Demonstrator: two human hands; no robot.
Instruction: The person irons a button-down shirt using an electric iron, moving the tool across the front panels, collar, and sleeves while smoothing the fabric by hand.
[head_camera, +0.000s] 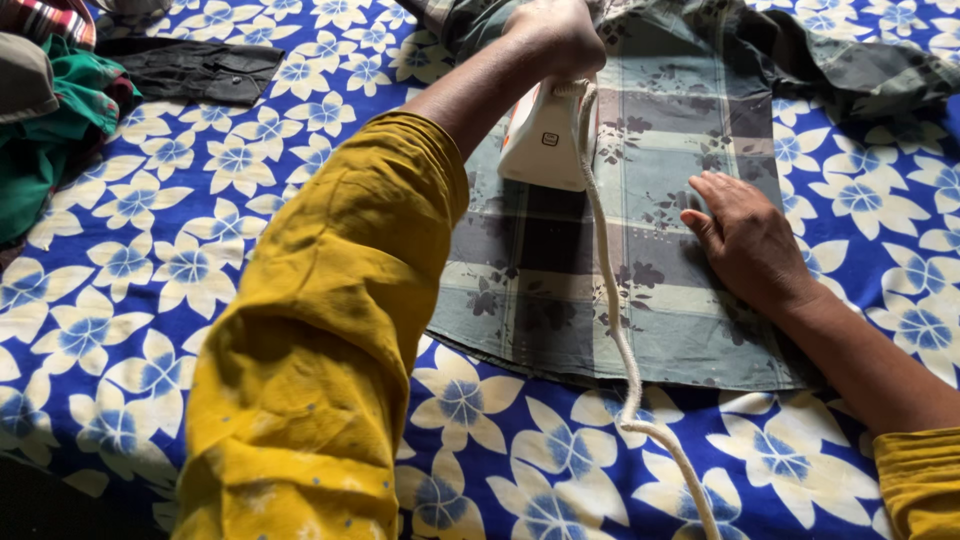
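Cord (612, 300) is running from the near edge up to one white iron (541, 140), long axis near-to-far, nose pointing far. Right hand (748, 240) is lying flat, fingers open, pressing one grey-green checked shirt (640, 160) on the blue flowered sheet (180, 250). Left hand (556, 38) is gripping the iron's handle, closed tight. Far left: one dark folded garment (195, 70), one green cloth (45, 140).

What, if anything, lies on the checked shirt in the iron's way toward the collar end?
Nothing visible does. The left hand grips the white iron on the checked shirt; the cloth beyond it lies bare. The right hand presses flat to the side, and the cord trails behind.
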